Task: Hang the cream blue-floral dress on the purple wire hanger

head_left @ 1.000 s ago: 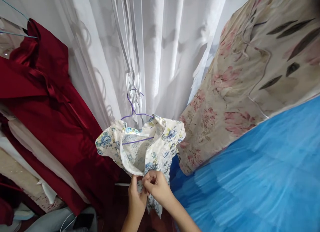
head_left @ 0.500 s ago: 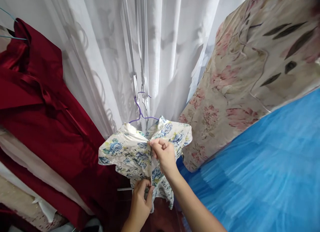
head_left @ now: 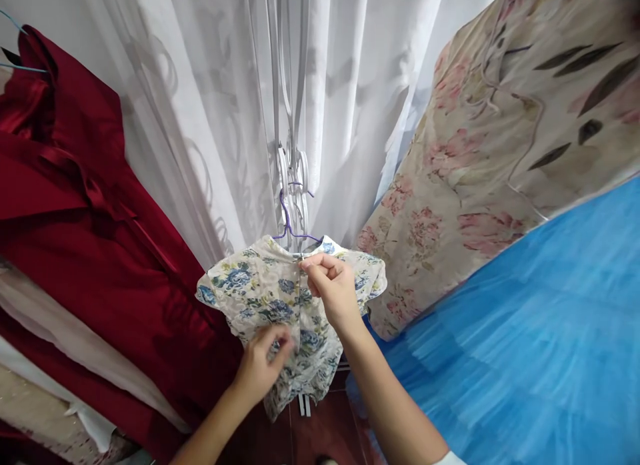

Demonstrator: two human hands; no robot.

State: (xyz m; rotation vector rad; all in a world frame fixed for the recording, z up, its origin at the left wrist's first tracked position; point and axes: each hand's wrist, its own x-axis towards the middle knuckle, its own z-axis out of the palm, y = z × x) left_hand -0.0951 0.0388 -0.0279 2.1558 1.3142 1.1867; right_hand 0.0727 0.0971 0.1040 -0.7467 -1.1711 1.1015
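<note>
A small white garment with blue floral print (head_left: 285, 286) hangs on a purple hanger (head_left: 289, 226), and a zipper (head_left: 300, 305) runs down its middle. At the top of that zipper, just under the neckline, my right hand (head_left: 335, 281) pinches the zipper pull, which the fingertips mostly hide. My left hand (head_left: 265, 358) is in front of the lower part of the garment, somewhat blurred. Its thumb and forefinger are curved and apart, with nothing seen between them. Whether it touches the cloth I cannot tell.
White straps and rings (head_left: 290, 158) hang behind the hanger, before a white curtain (head_left: 210, 118). Dark red clothing (head_left: 100, 218) hangs at the left. A cream floral garment (head_left: 450, 185) and a blue tulle one (head_left: 525, 331) fill the right. Below is a dark red floor (head_left: 325, 431).
My right hand has moved up to the neckline, and the back edges now meet along the zipper. My left hand has let go of the lower zipper area and shifted up and left.
</note>
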